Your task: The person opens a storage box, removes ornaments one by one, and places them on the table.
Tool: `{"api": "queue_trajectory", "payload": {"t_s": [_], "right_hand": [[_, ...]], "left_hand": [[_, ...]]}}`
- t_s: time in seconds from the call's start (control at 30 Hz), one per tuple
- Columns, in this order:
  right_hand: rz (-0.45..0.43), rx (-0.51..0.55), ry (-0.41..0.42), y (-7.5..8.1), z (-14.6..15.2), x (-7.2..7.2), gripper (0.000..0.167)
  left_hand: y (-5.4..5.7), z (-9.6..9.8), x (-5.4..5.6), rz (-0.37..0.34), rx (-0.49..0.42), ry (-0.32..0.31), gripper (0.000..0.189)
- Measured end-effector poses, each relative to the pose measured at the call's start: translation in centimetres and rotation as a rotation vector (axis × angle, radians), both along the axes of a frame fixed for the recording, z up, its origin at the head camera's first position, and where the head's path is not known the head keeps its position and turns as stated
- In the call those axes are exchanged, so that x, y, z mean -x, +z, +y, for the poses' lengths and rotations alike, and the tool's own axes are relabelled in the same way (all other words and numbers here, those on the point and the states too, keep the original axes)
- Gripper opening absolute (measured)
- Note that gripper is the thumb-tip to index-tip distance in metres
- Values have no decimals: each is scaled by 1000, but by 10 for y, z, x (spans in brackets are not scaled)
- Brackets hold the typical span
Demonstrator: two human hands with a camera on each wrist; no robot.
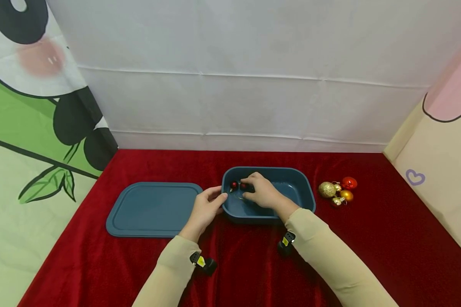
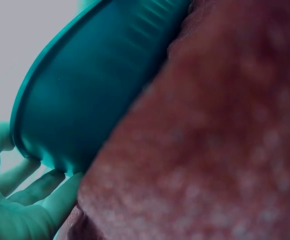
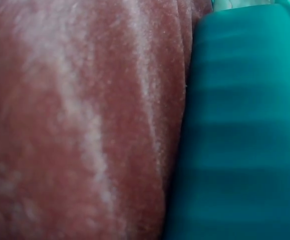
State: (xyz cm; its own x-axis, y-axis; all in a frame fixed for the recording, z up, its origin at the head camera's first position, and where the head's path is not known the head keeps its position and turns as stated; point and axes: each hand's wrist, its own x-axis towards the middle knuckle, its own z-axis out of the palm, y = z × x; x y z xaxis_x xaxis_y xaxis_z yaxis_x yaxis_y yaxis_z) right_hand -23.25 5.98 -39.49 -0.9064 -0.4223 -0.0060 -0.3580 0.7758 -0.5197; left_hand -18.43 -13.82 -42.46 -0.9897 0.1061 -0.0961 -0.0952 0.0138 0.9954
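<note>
A blue rectangular box (image 1: pixel 306 192), lidless, rests on the red cloth. At its left end my left hand (image 1: pixel 204 209) holds the wall, thumb up at the rim and fingers along the outside; the left wrist view shows these fingers (image 2: pixel 60 197) against the box's outer wall (image 2: pixel 85 85). My right hand (image 1: pixel 264 192) reaches down into the box, thumb and index finger around a dark red Christmas ball (image 1: pixel 243 186). Another small red ball (image 1: pixel 234 185) lies just left of it, by the box's left wall. In the right wrist view, only cloth and the box's ribbed side (image 3: pixel 239 120) fill the picture; the fingers are hidden.
A flat blue lid (image 1: pixel 150 209) lies left of the box. Several Christmas balls, among them a glittery gold ball (image 1: pixel 326 189), a red ball (image 1: pixel 349 183) and an orange-gold ball (image 1: pixel 347 195), sit in a cluster to the right. A white sheet (image 1: pixel 253 106) hangs behind the table.
</note>
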Motion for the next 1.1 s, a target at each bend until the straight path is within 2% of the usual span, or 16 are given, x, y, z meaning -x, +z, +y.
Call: {"api": "queue_trajectory", "payload": {"t_s": [0.33, 0.67, 0.77, 0.97, 1.0, 1.1], "right_hand": [[-61, -34, -29, 4, -1, -2, 37], [-66, -42, -46, 1, -3, -3, 30], [-58, -22, -45, 1, -2, -4, 27], [-64, 57, -49, 3, -1, -4, 31], [-64, 70, -49, 3, -1, -4, 31], [-69, 98, -54, 4, 2, -4, 33]], "left_hand": [[2, 1, -1, 6, 5, 8, 43], [-3, 1, 1, 12, 20, 24, 41], [-4, 1, 1, 23, 26, 26, 41], [-4, 0, 0, 18, 18, 18, 43], [0, 0, -2, 10, 16, 15, 43], [1, 0, -1, 0, 14, 5, 44]]}}
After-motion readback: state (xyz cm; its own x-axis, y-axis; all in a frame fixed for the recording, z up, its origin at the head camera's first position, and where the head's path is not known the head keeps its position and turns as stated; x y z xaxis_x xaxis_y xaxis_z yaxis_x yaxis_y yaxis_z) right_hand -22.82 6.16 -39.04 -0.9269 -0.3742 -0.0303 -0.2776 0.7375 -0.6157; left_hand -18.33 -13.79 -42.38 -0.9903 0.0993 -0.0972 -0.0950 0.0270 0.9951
